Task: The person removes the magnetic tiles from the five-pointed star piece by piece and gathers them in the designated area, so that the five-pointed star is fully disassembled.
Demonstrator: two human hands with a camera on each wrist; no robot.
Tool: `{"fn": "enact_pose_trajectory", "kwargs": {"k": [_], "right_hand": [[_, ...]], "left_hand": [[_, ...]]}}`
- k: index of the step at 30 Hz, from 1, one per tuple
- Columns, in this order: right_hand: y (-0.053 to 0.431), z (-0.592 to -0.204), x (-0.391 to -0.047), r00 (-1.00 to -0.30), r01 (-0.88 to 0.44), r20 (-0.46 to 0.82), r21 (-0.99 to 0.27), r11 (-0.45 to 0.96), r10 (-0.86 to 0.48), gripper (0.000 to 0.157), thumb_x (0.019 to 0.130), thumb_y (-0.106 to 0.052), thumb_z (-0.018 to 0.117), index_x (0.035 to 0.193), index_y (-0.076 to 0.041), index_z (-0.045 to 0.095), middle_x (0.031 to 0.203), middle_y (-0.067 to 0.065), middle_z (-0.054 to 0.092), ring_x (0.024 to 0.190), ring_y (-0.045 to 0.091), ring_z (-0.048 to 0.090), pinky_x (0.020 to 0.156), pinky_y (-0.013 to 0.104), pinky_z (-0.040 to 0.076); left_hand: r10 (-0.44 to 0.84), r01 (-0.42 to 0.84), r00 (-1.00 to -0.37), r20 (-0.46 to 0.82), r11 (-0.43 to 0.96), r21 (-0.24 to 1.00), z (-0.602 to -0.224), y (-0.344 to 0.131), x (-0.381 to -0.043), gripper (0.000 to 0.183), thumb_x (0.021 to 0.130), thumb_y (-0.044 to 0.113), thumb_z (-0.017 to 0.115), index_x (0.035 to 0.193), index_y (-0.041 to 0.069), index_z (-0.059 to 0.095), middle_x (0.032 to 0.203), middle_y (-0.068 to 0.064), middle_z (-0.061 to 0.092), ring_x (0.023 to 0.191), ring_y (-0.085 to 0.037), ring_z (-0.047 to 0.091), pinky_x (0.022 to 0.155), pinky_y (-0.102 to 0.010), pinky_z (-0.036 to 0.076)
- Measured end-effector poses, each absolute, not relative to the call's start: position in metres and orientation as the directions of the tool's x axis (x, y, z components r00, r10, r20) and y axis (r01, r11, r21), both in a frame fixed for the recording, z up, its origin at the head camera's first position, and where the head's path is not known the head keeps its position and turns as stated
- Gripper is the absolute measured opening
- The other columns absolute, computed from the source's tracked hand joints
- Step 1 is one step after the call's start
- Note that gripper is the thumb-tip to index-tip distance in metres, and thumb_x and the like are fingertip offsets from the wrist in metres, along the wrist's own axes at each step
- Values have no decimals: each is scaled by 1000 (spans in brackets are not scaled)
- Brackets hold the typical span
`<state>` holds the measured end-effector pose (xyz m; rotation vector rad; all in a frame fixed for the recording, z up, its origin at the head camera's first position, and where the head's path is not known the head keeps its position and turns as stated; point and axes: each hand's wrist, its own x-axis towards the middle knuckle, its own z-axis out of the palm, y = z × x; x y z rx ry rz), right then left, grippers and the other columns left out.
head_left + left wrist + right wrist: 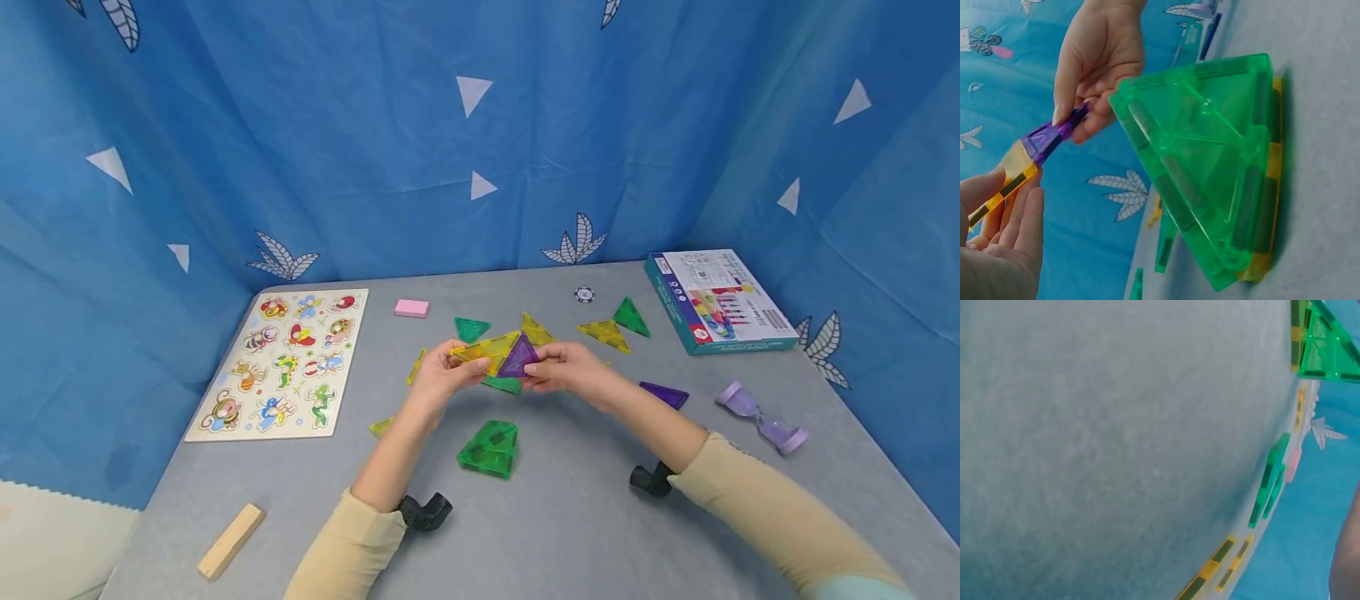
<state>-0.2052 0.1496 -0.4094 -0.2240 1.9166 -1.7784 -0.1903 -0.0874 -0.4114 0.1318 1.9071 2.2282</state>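
Observation:
Above the table in the head view, my left hand (438,382) holds a translucent yellow magnetic tile (480,351) between thumb and fingers. My right hand (576,372) pinches a purple triangular magnetic tile (516,360) by its right corner. The two tiles meet edge to edge, and the left wrist view shows the purple tile (1044,139) against the end of the yellow one (1015,167). Below the hands on the table stands a green tile shape (491,450). In the left wrist view yellow edging shows beneath this green shape (1200,150).
Loose yellow (604,335), green (632,317) and purple tiles (664,395) lie around the hands. An insect puzzle board (225,375) and a wooden block (231,540) are at left, a pink block (412,308) behind. At right are a box (723,300) and a purple sand timer (761,418).

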Motion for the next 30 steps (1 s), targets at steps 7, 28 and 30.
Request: {"fn": "enact_pose_trajectory", "kwargs": {"k": [7, 28, 30], "right_hand": [[159, -400, -213, -937, 203, -179, -978, -50, -300, 23, 88, -16, 66, 101, 2, 61, 89, 10, 70, 87, 25, 68, 83, 39, 50], [208, -401, -311, -924, 378, -379, -925, 29, -46, 47, 96, -13, 53, 138, 2, 40, 103, 12, 59, 94, 20, 65, 92, 31, 45], [205, -410, -318, -906, 422, -422, -906, 5, -26, 47, 96, -12, 53, 139, 1, 39, 105, 14, 58, 95, 21, 65, 95, 33, 42]], "left_hand": [[223, -108, -971, -84, -95, 990, -413, -89, -204, 22, 87, 12, 67, 102, -3, 62, 89, -8, 67, 95, -36, 64, 88, -49, 46], [41, -263, -965, -260, -86, 961, -406, -102, -324, 30, 90, 14, 63, 118, 5, 63, 95, -10, 70, 93, -20, 67, 84, -31, 51], [16, -302, -953, -302, -78, 950, -415, -101, -334, 30, 90, 13, 63, 119, 5, 63, 100, -12, 68, 96, -21, 66, 89, -35, 48]]}}
